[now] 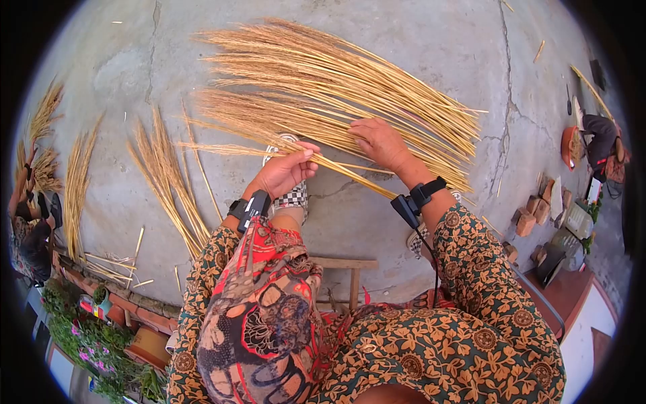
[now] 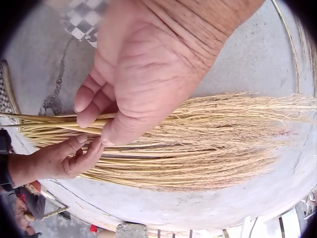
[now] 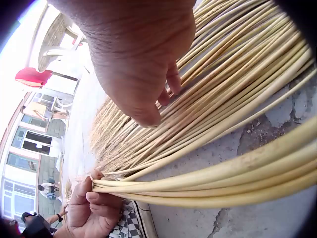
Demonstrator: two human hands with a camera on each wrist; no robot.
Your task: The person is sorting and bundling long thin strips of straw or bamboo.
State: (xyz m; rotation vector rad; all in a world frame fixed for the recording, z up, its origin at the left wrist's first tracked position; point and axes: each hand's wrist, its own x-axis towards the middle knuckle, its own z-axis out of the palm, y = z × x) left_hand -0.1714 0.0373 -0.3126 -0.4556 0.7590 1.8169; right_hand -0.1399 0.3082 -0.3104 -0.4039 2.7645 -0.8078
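The left hand [image 1: 286,174] pinches a few thin stalks [image 1: 351,175] between thumb and fingers, on the near side of the large pile [image 1: 377,81] spread over the concrete ground [image 1: 431,27]. The right hand [image 1: 382,145] is at the pile's near edge, its fingers loosely bent; whether they touch it is unclear. Left of the pile lie two smaller bundles [image 1: 171,182] [image 1: 79,178].

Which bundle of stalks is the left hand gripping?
The thin handful, pinched in the left hand; the wide pile ahead and the separate sheaf to the left lie spread on the concrete.
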